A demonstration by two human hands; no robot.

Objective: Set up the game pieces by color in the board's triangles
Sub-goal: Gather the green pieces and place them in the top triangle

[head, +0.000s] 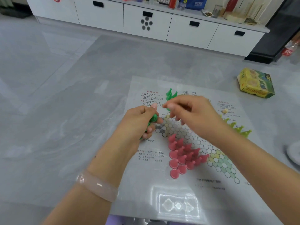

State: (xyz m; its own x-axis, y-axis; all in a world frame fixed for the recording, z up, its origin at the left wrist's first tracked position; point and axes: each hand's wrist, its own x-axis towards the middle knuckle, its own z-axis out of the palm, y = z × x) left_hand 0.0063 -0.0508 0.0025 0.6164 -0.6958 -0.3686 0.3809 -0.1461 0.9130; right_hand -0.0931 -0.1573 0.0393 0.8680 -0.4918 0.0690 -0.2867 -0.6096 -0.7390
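Note:
A paper game board (215,161) with a star of circles lies on the grey table. Several pink pawns (183,153) stand in its near-left triangle. A few dark green pawns (170,95) stand at the far triangle, and several yellow-green pawns (238,127) line the right triangle, partly hidden by my right forearm. My left hand (139,122) grips a bunch of dark green pawns (153,118). My right hand (190,111) hovers just right of it and pinches one dark green pawn (167,108) between thumb and fingertips.
A yellow and green game box (255,83) lies on the table at the far right. A white object (293,153) shows at the right edge. White cabinets (146,21) stand beyond the table, with a cola bottle (290,47) on the floor.

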